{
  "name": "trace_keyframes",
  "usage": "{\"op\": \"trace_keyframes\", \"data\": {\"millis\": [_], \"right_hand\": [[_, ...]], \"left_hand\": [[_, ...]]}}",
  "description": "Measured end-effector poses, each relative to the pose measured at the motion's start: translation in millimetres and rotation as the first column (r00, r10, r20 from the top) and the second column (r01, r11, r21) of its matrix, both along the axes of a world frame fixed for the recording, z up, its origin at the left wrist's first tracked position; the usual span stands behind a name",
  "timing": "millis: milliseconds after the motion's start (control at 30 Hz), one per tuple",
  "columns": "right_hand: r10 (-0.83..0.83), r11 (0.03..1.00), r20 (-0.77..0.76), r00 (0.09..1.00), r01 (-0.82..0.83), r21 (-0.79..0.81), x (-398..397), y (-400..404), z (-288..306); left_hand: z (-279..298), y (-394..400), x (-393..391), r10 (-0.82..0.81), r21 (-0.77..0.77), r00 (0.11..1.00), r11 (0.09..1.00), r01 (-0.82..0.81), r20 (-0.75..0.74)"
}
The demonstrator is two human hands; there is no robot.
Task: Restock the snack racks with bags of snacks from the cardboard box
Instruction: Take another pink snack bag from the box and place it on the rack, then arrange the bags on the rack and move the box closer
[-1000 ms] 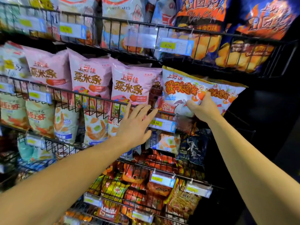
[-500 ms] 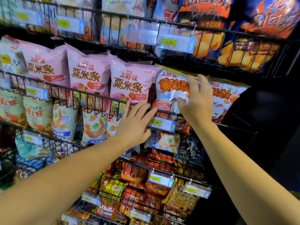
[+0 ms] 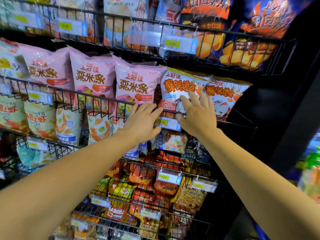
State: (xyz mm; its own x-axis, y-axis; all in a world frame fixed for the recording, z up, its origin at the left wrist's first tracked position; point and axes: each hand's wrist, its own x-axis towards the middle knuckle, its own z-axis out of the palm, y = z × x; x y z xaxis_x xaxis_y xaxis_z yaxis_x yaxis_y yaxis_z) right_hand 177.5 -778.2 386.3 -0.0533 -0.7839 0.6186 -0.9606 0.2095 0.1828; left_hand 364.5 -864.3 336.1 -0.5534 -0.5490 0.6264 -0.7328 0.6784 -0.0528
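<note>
Now | both grips open: left hand (image 3: pixel 142 122), right hand (image 3: pixel 197 115) | price tag (image 3: pixel 167 122) "6.00"

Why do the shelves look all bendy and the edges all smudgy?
Head view: the wide-angle lens bows the wire racks; the white crab-flavour bags and both hands, left hand and right hand, are fairly sharp mid-frame; the far left and right edges smear; the right side is dark.

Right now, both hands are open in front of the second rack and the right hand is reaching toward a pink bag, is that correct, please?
Not quite: the right hand reaches toward a white bag with orange lettering, not a pink one. The pink bags stand further left. The head view shows it. Both hands, including the left hand, are indeed open in front of that rack.
</note>
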Motion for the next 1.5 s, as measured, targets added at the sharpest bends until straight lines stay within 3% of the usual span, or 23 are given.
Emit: {"op": "trace_keyframes", "data": {"millis": [167, 367, 467, 600, 867, 1200, 1500], "right_hand": [[-0.04, 0.996, 0.025, 0.999, 0.038, 0.076, 20, 72, -34], [-0.146, 0.975, 0.12, 0.982, 0.122, 0.187, 56, 185, -93], [-0.177, 0.971, 0.168, 0.97, 0.145, 0.19, 78, 249, -134], [-0.289, 0.923, 0.18, 0.94, 0.224, 0.313, 99, 340, -184], [-0.47, 0.848, 0.236, 0.851, 0.36, 0.39, 133, 530, -270], [-0.625, 0.744, 0.349, 0.698, 0.397, 0.538, 121, 747, -346], [-0.674, 0.691, 0.4, 0.621, 0.338, 0.639, 73, 860, -375]], "left_hand": [[-6, 38, 14, -0.051, 0.061, 0.998, 0.997, 0.05, 0.022], [-54, 120, 34, -0.234, 0.186, 0.971, 0.957, 0.223, 0.041], [-90, 174, 43, -0.333, 0.28, 0.942, 0.91, 0.307, 0.051], [-140, 252, 53, -0.459, 0.386, 0.886, 0.829, 0.404, 0.059], [-225, 405, 54, -0.657, 0.492, 0.747, 0.685, 0.537, 0.099], [-293, 589, 24, -0.714, 0.582, 0.686, 0.618, 0.528, 0.136], [-328, 705, -14, -0.656, 0.706, 0.732, 0.608, 0.364, 0.187]]}}
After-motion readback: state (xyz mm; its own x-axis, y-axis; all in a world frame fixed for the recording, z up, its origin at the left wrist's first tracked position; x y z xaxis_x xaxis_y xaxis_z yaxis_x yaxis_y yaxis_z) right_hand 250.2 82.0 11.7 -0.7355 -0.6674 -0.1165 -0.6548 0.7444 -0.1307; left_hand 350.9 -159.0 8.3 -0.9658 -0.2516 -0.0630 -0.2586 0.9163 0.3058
